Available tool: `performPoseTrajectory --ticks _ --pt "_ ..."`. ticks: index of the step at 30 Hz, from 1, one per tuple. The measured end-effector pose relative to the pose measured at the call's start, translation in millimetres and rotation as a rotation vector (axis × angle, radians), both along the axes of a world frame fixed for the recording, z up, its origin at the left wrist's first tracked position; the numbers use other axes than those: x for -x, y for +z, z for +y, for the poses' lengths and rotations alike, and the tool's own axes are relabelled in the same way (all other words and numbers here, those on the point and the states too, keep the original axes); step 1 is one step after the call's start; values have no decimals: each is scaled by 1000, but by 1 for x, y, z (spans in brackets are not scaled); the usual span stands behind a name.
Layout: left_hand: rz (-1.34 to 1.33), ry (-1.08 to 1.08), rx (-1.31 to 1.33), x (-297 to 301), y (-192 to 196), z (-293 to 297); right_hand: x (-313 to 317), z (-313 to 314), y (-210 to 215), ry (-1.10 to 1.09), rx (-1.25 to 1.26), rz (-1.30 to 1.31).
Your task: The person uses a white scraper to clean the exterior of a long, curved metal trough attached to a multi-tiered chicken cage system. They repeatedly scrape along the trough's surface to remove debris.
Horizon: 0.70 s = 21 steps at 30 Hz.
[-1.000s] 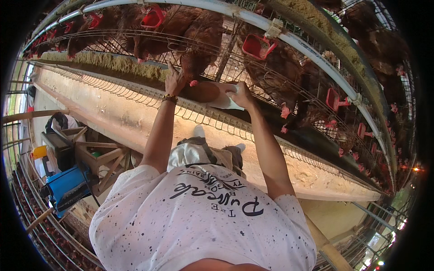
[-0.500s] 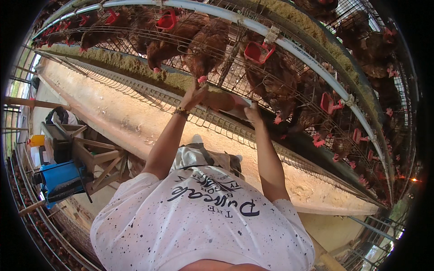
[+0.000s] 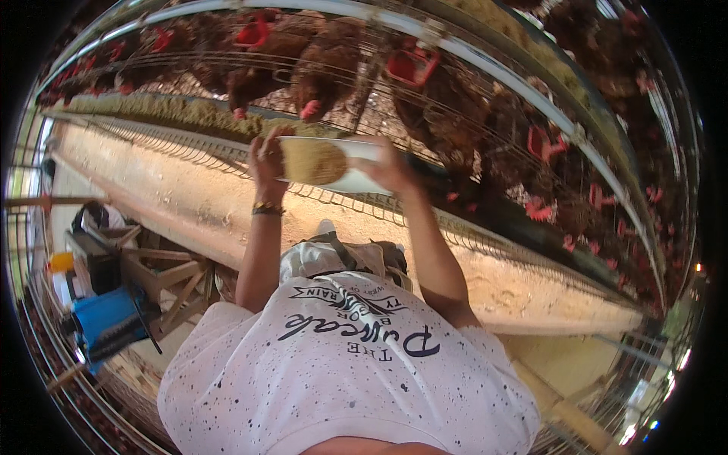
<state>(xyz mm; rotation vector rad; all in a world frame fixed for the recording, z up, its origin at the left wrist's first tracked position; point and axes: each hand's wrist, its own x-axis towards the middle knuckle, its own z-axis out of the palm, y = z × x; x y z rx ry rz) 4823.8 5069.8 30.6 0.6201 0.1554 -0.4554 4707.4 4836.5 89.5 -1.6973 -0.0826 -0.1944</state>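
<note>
Between my hands is a white, trough-shaped feed scoop [image 3: 364, 180], with a heap of yellowish-brown feed [image 3: 315, 161] in its left part. My right hand [image 3: 388, 165], blurred by motion, grips its right end. At the other end my left hand [image 3: 267, 161] has its fingers curled against the edge. The scoop is above the near side of the long feed trough [image 3: 189, 112], which holds more of the same feed. Brown hens [image 3: 322, 76] stand behind the cage wires, several with their heads down toward the trough.
Below the trough runs a wire rack [image 3: 205, 155], then a pale dusty ledge [image 3: 152, 182]. A pipe [image 3: 485, 64] with red drinker cups [image 3: 413, 64] crosses the cages. To the left are a blue container [image 3: 110, 322] and a wooden frame [image 3: 178, 284].
The feed scoop has come up out of the trough toward me and to the left, and feed now shows in it. Both hands moved with it.
</note>
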Motion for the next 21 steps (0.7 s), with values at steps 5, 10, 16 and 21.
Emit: performPoseTrajectory --ticks 5,10,16,21 --pt "269 374 -109 32 -13 80 -46 105 37 135 234 42" --pt "365 446 -152 30 -102 151 -72 126 53 319 546 519" --pt "259 576 -922 54 -165 171 23 -31 10 293 240 236" --pt "-467 652 -2145 109 -175 113 217 -252 12 -24 -108 409"
